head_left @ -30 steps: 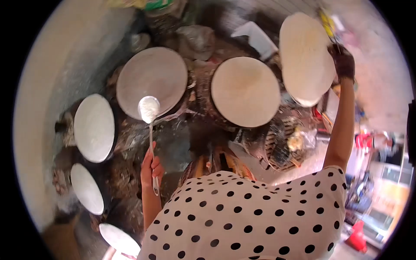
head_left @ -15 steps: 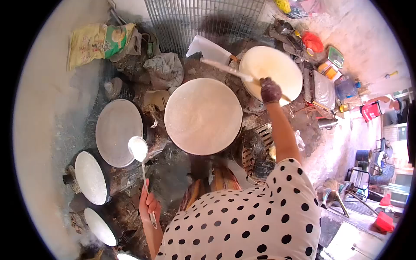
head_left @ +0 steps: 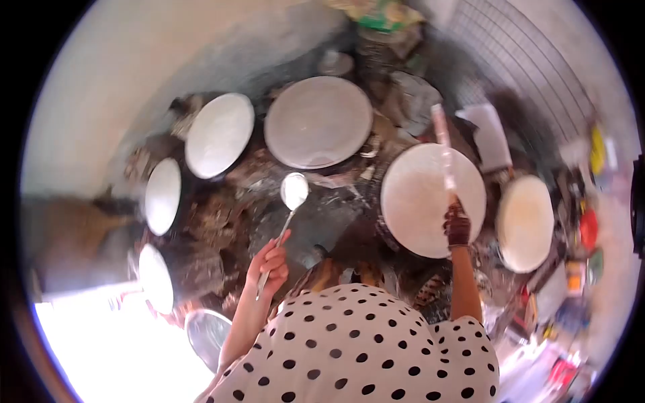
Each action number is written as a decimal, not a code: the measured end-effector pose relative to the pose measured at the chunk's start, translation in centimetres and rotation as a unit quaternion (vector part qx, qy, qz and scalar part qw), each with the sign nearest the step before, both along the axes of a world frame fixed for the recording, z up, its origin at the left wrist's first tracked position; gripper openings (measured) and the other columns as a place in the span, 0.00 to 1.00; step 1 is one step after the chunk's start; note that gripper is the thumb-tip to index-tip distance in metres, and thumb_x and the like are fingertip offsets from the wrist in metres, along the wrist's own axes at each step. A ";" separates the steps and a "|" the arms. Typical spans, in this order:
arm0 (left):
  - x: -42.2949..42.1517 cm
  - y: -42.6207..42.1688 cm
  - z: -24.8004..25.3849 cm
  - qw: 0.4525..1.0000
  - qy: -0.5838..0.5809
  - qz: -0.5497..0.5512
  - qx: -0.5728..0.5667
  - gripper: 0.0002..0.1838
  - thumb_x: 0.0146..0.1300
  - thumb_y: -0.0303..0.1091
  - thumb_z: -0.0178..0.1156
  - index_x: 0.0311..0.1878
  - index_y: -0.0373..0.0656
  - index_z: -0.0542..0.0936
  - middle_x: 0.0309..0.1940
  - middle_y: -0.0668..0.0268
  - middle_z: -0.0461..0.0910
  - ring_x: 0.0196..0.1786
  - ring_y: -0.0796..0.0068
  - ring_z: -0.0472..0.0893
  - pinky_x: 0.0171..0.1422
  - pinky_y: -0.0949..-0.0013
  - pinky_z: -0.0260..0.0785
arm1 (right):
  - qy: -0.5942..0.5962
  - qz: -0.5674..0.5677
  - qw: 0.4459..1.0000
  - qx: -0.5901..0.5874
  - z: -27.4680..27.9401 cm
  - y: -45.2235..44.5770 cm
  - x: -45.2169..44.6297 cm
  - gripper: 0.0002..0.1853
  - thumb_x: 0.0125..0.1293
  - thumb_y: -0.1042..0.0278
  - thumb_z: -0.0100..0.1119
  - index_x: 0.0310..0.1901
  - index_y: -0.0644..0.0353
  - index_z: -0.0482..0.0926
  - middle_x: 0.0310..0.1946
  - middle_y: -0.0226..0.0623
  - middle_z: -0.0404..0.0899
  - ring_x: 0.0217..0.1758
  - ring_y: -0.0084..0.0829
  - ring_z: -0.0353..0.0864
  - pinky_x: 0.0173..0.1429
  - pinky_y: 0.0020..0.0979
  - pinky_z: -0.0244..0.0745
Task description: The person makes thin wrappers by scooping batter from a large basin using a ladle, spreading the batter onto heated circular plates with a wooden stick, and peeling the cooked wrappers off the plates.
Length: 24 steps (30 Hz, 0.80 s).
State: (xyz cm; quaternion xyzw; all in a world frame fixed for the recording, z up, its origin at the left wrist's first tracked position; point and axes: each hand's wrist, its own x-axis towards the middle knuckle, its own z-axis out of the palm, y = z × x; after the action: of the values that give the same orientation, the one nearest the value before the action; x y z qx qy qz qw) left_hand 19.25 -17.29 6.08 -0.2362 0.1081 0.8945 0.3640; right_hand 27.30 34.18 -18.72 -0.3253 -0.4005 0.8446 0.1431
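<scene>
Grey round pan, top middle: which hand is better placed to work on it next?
Probably the left hand: its ladle points toward the grey pan and is nearer it. The right hand holds a flat stick over another pan, farther right.

Yellow-green sack [head_left: 384, 19] — wire grid [head_left: 521, 50] further right
</scene>
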 end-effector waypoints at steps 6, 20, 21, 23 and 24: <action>1.7 -9.4 -1.7 0.991 0.009 0.092 -0.099 0.17 0.75 0.37 0.40 0.62 0.45 0.69 0.17 0.79 0.61 0.10 0.88 0.58 0.14 0.77 0.50 | -0.176 0.243 0.646 0.702 4.1 -18.3 -15.3 0.16 0.67 0.58 0.47 0.50 0.55 0.78 0.25 0.48 0.79 0.26 0.45 0.80 0.32 0.45 0.74; 11.2 -19.4 -4.9 0.961 0.015 0.210 -0.180 0.18 0.75 0.37 0.39 0.64 0.50 0.68 0.16 0.78 0.55 0.11 0.87 0.57 0.15 0.79 0.53 | -0.228 0.283 0.562 0.743 4.7 -28.3 -11.9 0.14 0.65 0.58 0.49 0.37 0.59 0.81 0.22 0.47 0.79 0.26 0.46 0.80 0.34 0.46 0.74; 12.8 -19.5 -5.1 0.961 -0.005 0.252 -0.115 0.19 0.75 0.37 0.39 0.65 0.50 0.66 0.16 0.79 0.55 0.11 0.87 0.57 0.15 0.79 0.54 | -0.142 0.340 0.397 0.841 3.5 -28.6 -10.9 0.13 0.64 0.59 0.49 0.31 0.56 0.80 0.23 0.47 0.79 0.26 0.46 0.79 0.31 0.47 0.73; 16.0 -19.7 -4.6 0.942 -0.045 0.332 -0.026 0.21 0.75 0.37 0.37 0.68 0.49 0.63 0.17 0.79 0.56 0.11 0.88 0.59 0.15 0.78 0.53 | -0.073 0.369 0.458 0.806 3.0 -28.8 -11.2 0.22 0.73 0.54 0.39 0.29 0.57 0.80 0.20 0.42 0.77 0.24 0.40 0.78 0.26 0.40 0.70; 17.8 -19.6 -5.3 0.934 -0.015 0.355 0.036 0.21 0.75 0.36 0.38 0.68 0.47 0.63 0.17 0.79 0.57 0.12 0.88 0.60 0.16 0.78 0.54 | -0.138 0.364 0.346 0.854 1.0 -27.8 -14.0 0.20 0.72 0.55 0.42 0.30 0.58 0.79 0.20 0.42 0.77 0.23 0.38 0.78 0.25 0.39 0.69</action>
State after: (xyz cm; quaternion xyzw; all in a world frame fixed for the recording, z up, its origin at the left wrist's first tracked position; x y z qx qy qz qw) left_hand 37.05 -36.89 0.75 -0.2592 -0.0209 0.9650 0.0322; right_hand 13.26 6.35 -17.76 0.0388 -0.9977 -0.0428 -0.0353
